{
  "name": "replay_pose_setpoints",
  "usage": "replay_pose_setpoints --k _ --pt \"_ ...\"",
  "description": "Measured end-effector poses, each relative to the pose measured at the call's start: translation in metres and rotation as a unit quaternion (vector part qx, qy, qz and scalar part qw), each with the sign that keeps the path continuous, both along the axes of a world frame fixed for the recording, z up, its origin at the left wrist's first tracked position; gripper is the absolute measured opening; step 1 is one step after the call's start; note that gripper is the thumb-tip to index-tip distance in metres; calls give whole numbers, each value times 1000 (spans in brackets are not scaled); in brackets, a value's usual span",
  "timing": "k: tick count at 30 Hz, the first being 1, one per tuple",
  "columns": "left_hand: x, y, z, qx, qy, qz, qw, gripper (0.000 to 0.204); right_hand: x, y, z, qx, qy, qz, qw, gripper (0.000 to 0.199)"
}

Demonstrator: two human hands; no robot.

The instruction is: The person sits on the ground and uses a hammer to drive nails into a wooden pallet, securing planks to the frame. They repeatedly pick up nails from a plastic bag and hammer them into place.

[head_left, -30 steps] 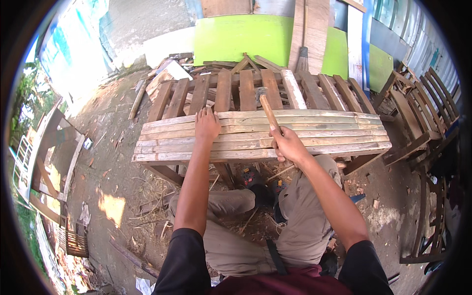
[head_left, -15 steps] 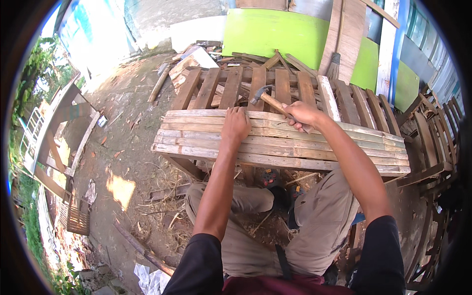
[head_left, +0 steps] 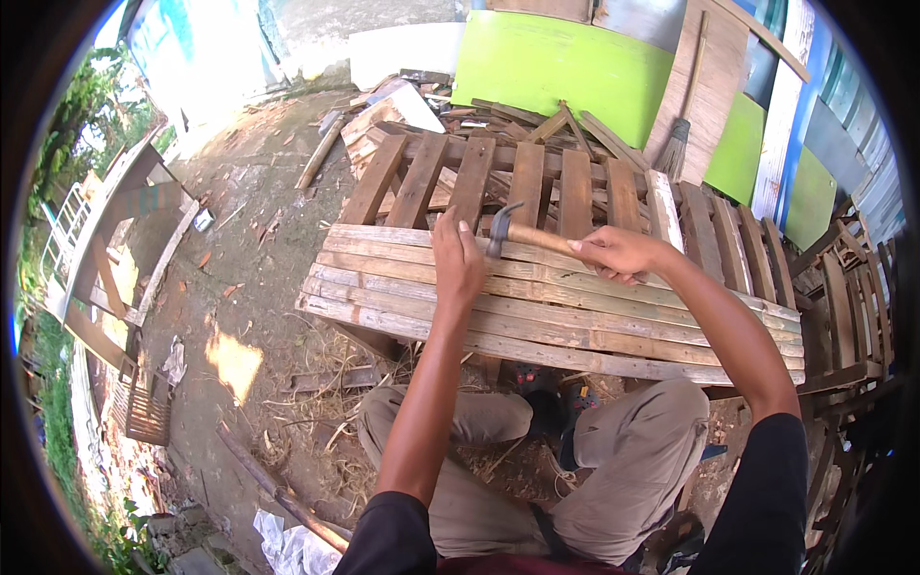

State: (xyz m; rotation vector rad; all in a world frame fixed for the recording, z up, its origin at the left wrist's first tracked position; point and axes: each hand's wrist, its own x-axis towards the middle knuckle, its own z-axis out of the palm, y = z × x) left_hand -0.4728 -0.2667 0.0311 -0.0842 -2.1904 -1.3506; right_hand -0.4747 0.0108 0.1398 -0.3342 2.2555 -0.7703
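My right hand [head_left: 623, 255] grips the wooden handle of a claw hammer [head_left: 540, 238]. The hammer lies nearly level above the bamboo slats [head_left: 565, 304], its metal head close beside my left hand [head_left: 458, 257]. That left hand rests at the far edge of the slats with its fingers drawn together; what they pinch, if anything, is hidden. Several pale split slats lie side by side along the near part of a wooden slatted frame [head_left: 527, 182], whose brown crosswise boards show behind them.
Scrap wood [head_left: 402, 110] is heaped behind the frame, below a green panel [head_left: 565, 72]. A broom [head_left: 674, 144] leans on a board at the back right. More slatted wood [head_left: 843, 307] stands right. A stick [head_left: 273, 484] and white plastic [head_left: 287, 546] lie lower left.
The hammer has come down level, its head now right beside my left hand. My left hand has turned, its fingers raised more at the slats' far edge. The view has shifted slightly.
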Motion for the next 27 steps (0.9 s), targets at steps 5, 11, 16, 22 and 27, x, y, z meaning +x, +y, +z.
replay_pose_setpoints --k 5,11,16,22,27 --pt "9 12 11 65 -12 -10 998 44 -14 9 -22 -86 10 -87 992 59" --pt "5 9 6 -132 -87 -36 987 47 21 25 -13 -130 72 -166 975 53" --pt "7 10 -5 -302 -80 -66 948 49 111 52 -4 -229 219 -302 899 44" --pt "89 93 22 -82 -104 -154 979 43 282 73 -27 -353 326 -512 713 25" --pt "217 210 65 182 -79 -406 892 28 371 84 -95 -368 342 -647 574 16"
